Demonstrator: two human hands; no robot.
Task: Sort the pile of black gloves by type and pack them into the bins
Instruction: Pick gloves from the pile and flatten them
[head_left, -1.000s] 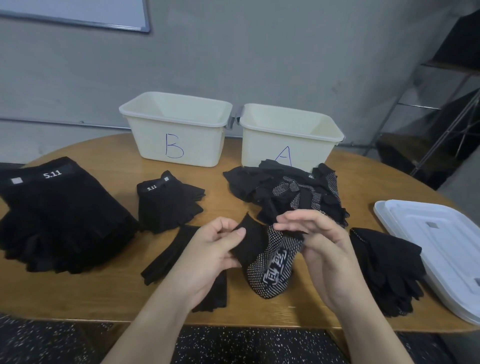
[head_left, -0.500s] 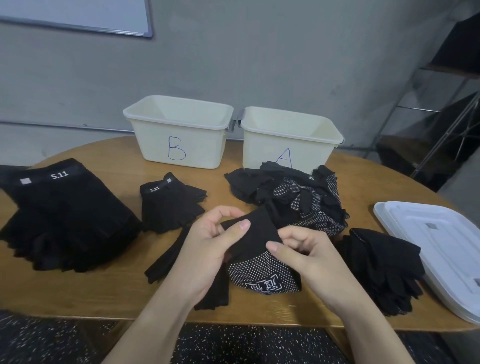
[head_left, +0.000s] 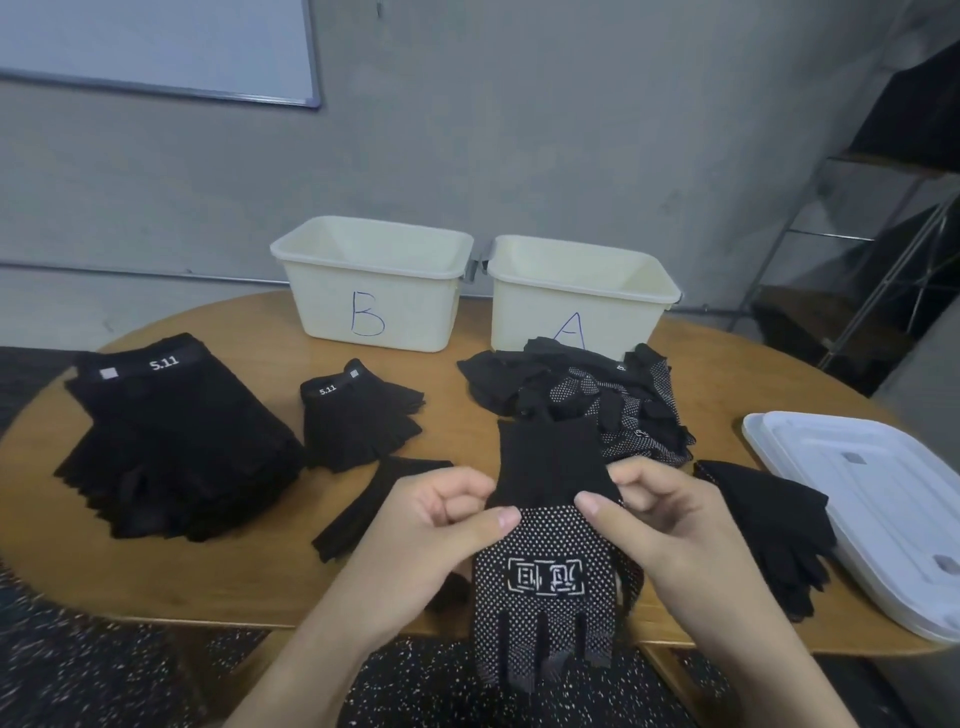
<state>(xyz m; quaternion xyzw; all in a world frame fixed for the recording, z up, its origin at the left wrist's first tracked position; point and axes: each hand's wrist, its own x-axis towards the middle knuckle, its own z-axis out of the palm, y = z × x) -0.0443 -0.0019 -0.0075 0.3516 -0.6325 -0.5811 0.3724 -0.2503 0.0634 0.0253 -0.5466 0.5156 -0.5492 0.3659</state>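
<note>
A black glove with white grip dots (head_left: 545, 577) is stretched flat between my hands over the table's near edge, cuff away from me, fingers hanging past the edge. My left hand (head_left: 441, 525) pinches its left side below the cuff; my right hand (head_left: 654, 519) pinches the right side. Behind it lies the mixed pile of dotted gloves (head_left: 587, 400). Bin B (head_left: 374, 306) and bin A (head_left: 582, 306) stand at the back. A big stack of 5.11 fingerless gloves (head_left: 171, 441) lies at left, a smaller stack (head_left: 358, 415) beside it.
A stack of plain black full-finger gloves (head_left: 769, 519) lies right of my right hand. A white lid (head_left: 872, 499) rests at the table's right edge. A folded plain black glove (head_left: 374, 499) lies left of my left hand. Metal shelving stands at far right.
The bunched dotted glove has been unfolded and pulled flat, its fingers now hanging toward me. Both hands shifted apart to its two sides.
</note>
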